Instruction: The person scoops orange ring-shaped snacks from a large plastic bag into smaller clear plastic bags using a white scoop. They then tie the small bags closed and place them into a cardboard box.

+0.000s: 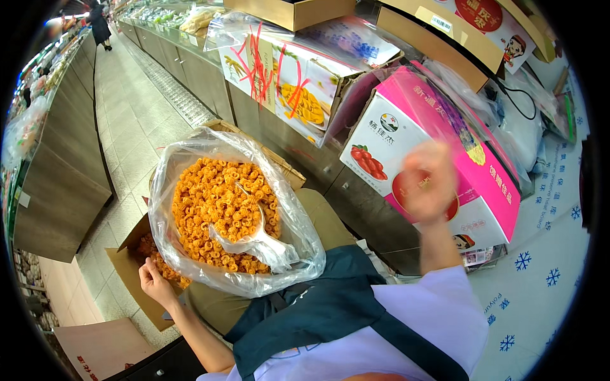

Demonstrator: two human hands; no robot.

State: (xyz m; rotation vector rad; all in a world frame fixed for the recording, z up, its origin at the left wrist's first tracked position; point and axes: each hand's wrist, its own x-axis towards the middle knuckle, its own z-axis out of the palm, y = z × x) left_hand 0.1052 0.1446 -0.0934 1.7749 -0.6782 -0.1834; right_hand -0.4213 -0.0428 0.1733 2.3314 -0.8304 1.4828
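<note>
A clear plastic bag (pixel 305 240) full of orange spiral snacks (pixel 214 200) stands opened wide in front of me, against my lap. A scoop (pixel 267 238) with a plastic-wrapped handle lies in the snacks. At the bag's lower left side is my left hand (pixel 155 281), its fingers curled together; whether they pinch anything cannot be told. Behind that hand, more reddish-orange snacks (pixel 167 269) show in an opened cardboard box (pixel 128 276). My right hand (pixel 426 181) is raised and blurred in front of a pink and white carton (pixel 371 138), and its fingers cannot be made out.
A woven basket (pixel 286 169) is behind the bag. A printed carton marked with red strokes (pixel 281 85) and brown cardboard boxes (pixel 310 12) stand along the counter (pixel 209 90). A tiled aisle (pixel 126 114) runs between display counters, with a person (pixel 99 26) far along it.
</note>
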